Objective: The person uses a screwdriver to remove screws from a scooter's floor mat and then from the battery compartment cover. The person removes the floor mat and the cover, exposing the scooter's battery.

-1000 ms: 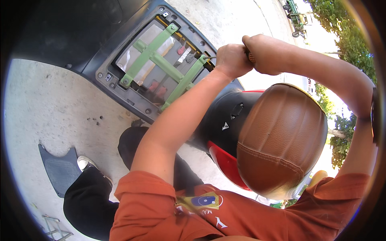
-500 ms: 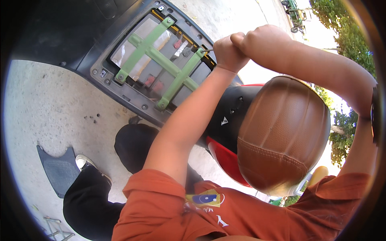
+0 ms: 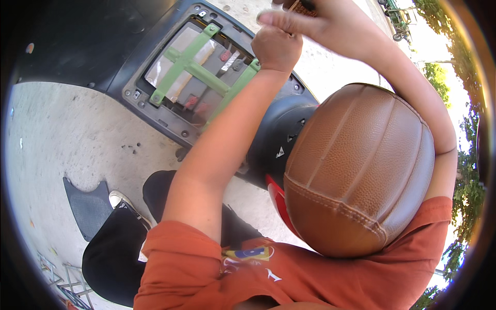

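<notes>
My left hand (image 3: 276, 49) is closed at the upper edge of the scooter's opened compartment (image 3: 139, 77), beside the end of a green metal bracket (image 3: 183, 64); what is inside its fist is mostly hidden. My right hand (image 3: 328, 28) is just above and right of it, thumb stretched out and blurred, fingers loosely curled round an orange-and-black tool handle (image 3: 306, 7). Under the bracket lie red connectors (image 3: 191, 101) and grey plates. My forearms frame a brown leather seat (image 3: 356, 160), which sits on a black body (image 3: 268, 144) with a red panel (image 3: 280, 204).
A large black panel (image 3: 67, 46) fills the upper left. A dark rubber mat (image 3: 88, 206) lies on the concrete ground (image 3: 57, 129) beside my shoe (image 3: 121, 199). A metal ladder-like frame (image 3: 70, 281) is at the lower left. A green wheeled vehicle (image 3: 395, 20) and trees stand beyond.
Both hands have moved up and left. My right hand has loosened, its thumb now extended and more of the tool handle showing. The seat appears larger in view.
</notes>
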`<state>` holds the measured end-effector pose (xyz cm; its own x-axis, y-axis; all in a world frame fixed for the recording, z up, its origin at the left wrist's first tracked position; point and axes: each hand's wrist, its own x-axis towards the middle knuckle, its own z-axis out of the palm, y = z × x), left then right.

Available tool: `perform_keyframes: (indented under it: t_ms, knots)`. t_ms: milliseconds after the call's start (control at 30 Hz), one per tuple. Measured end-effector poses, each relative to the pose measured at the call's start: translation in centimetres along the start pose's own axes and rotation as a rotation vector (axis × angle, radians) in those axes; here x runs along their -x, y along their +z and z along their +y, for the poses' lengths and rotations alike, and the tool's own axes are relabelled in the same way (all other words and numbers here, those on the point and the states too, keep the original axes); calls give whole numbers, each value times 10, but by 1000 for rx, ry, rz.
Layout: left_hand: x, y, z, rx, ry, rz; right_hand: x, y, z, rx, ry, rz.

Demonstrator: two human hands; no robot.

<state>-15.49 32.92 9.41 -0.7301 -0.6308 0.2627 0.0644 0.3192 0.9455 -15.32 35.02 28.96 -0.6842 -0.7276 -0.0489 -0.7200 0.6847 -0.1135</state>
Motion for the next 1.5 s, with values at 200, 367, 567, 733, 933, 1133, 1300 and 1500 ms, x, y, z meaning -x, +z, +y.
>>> perform_keyframes:
  t_ms: [200, 367, 567, 733, 933, 1133, 1300, 1500]
  knots:
    - [-21, -59, -12, 279, 113, -895, -5, -17, -7, -27, 247, -500]
    - [-48, -78, -14, 479, 204, -1295, 9, -36, -36, -14, 393, -650]
    - [-58, -73, -3, 145, 452, -1179, 11, -25, 5, 28, 155, -612]
    - [-49, -73, -23, 206, 535, -1041, 8, -17, 10, 158, -134, -633]
    - [-52, -66, -30, 506, 165, -1012, 15, -3, 11, -191, 7, -88]
    - [-72, -87, 9, 429, 184, -1380, 6, -9, -6, 258, 174, -262]
    - [-78, -57, 36, 441, 107, -1513, -2, -31, -21, 453, 317, -441]
    - [-48, -39, 23, 502, 357, -1018, 8, -21, 5, 473, 205, -288]
